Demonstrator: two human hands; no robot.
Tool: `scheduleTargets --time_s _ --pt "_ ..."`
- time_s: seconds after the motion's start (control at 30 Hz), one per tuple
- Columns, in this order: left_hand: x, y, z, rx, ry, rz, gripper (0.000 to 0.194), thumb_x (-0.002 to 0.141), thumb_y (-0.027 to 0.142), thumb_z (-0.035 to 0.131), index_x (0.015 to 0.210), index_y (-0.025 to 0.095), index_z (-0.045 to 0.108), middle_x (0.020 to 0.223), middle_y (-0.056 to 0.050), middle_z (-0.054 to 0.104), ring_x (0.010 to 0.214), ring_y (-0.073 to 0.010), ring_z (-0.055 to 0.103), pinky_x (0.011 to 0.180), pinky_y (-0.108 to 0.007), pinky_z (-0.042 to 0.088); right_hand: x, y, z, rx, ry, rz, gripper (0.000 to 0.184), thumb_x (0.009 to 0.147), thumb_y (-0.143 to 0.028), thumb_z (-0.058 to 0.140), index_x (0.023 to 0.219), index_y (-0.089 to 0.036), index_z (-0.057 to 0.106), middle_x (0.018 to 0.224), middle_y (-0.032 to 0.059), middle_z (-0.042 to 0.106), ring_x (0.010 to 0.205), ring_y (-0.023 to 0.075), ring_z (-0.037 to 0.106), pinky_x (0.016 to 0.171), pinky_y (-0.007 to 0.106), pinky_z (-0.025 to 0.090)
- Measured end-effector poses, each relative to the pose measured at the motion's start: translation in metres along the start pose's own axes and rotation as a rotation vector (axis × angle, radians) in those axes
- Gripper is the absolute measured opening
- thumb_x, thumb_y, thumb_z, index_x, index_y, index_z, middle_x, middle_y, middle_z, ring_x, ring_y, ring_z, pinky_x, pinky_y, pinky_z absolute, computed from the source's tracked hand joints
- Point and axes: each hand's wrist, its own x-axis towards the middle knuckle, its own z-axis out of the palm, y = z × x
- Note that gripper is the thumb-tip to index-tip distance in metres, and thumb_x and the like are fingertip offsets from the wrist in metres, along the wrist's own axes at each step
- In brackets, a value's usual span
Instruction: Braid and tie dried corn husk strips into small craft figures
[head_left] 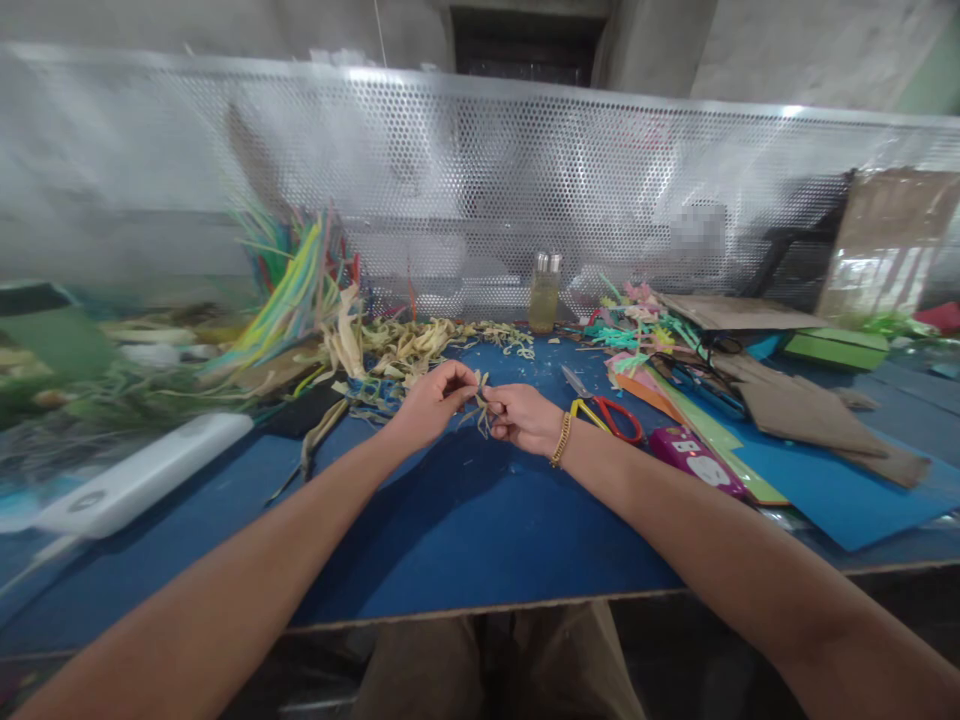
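My left hand [433,400] and my right hand [525,416] meet over the middle of the blue table [480,530]. Both pinch a small bundle of pale dried straw strips [481,400] held between them just above the tabletop. A gold bracelet [560,440] circles my right wrist. Behind my hands lies a loose pile of the same dried strips [405,345].
Scissors with yellow and red handles [604,410] lie right of my right hand. A small glass bottle [544,292] stands at the back by a perforated metal screen [480,180]. Coloured paper strips [289,290], cardboard [810,415], a pink case [694,455] and a white box [142,480] surround the work area.
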Motion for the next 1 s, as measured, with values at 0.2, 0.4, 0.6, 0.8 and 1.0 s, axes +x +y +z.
scheduleTargets --time_s 0.2,0.4,0.6,0.8,1.0 --pt "-0.001 0.004 -0.002 0.083 -0.012 0.095 0.017 0.081 0.031 0.055 0.091 0.02 0.063 0.086 -0.004 0.062 0.077 -0.0168 0.058 0.069 -0.029 0.048 0.0 -0.001 0.001 0.011 0.018 0.016 0.024 0.082 -0.014 0.052 0.06 -0.017 0.042 0.043 -0.0089 0.034 0.036 0.0032 0.026 0.039 0.019 0.025" --pt "0.001 0.009 -0.008 0.324 0.009 0.267 0.014 0.082 0.03 0.055 0.08 0.021 0.065 0.084 -0.005 0.064 0.084 -0.0191 0.057 0.08 -0.032 0.043 0.0 -0.003 0.002 0.07 0.012 0.039 0.025 0.084 -0.017 0.049 0.061 -0.017 0.042 0.044 -0.0084 0.034 0.036 0.0035 0.025 0.038 0.019 0.024" --pt "0.0 0.006 -0.001 0.124 0.022 0.059 0.014 0.082 0.032 0.052 0.082 0.019 0.056 0.077 -0.002 0.056 0.072 -0.016 0.053 0.068 -0.029 0.044 -0.001 -0.001 0.001 -0.003 -0.054 -0.017 0.019 0.081 -0.019 0.054 0.065 -0.017 0.046 0.047 -0.0078 0.037 0.038 0.0038 0.026 0.04 0.019 0.028" --pt "-0.004 0.008 0.005 -0.196 0.01 -0.138 0.018 0.081 0.036 0.054 0.084 0.018 0.052 0.074 0.001 0.052 0.066 -0.0124 0.051 0.059 -0.025 0.042 -0.001 0.001 0.0 -0.17 -0.007 -0.12 0.021 0.081 -0.023 0.052 0.063 -0.018 0.044 0.049 -0.0073 0.038 0.038 0.004 0.026 0.04 0.019 0.032" --pt "-0.006 0.011 0.005 -0.287 0.023 -0.199 0.017 0.08 0.035 0.056 0.083 0.019 0.051 0.073 0.002 0.052 0.066 -0.011 0.05 0.059 -0.023 0.041 0.0 0.002 0.0 -0.237 -0.001 -0.146 0.022 0.082 -0.024 0.051 0.063 -0.018 0.043 0.05 -0.0072 0.038 0.038 0.0038 0.025 0.04 0.019 0.034"
